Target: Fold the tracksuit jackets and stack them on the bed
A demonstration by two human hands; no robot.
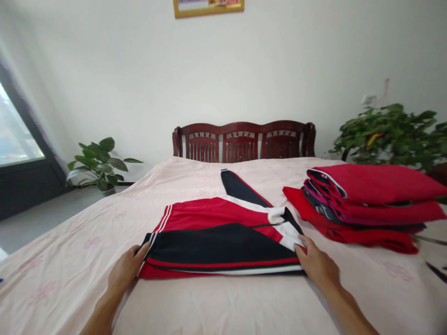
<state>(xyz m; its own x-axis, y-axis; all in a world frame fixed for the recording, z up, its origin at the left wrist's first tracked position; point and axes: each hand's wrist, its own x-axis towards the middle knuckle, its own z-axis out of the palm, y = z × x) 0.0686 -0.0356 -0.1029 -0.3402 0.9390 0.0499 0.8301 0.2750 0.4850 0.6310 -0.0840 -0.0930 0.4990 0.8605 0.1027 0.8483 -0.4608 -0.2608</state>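
Note:
A red, white and navy track jacket (206, 211) lies on the pale pink bedsheet in front of me. Its near navy sleeve is folded across the body, along the near edge. The far sleeve (240, 187) stretches away toward the headboard. At the sleeve's cuff end, by the striped hem, my left hand (127, 265) pinches the cloth between thumb and fingers. My right hand (318, 260) grips the jacket's shoulder beside the white collar part, fingers partly hidden under the fabric.
To the right stands a stack of folded red and dark clothes (377, 186) on the bedsheet (223, 307). A dark wooden headboard-like bench back (240, 139) is at the far side. Potted plants (101, 163) flank the bed, and a framed picture (209, 13) hangs above.

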